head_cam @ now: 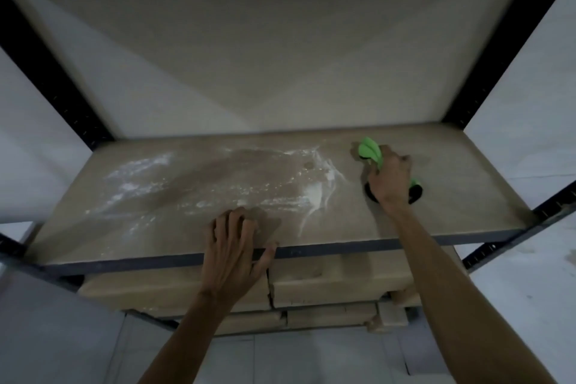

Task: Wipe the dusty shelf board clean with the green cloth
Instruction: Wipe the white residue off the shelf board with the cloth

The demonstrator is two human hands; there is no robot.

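While the left hand (232, 254) lies flat on the shelf board's (452, 184) front edge, the right hand (389, 179) grips the green cloth (369, 150) near the back right; sweep leftward through the white dust (314, 193) (probably powder), pressing evenly.

I see two long, lean forearms, both bare from the near edge of my view to the wrist. My left hand (232, 246) and right hand (389, 179) are bare too, with slim fingers.

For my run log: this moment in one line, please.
right hand grips green cloth on shelf board | left hand rests on front edge | white dust at centre, left
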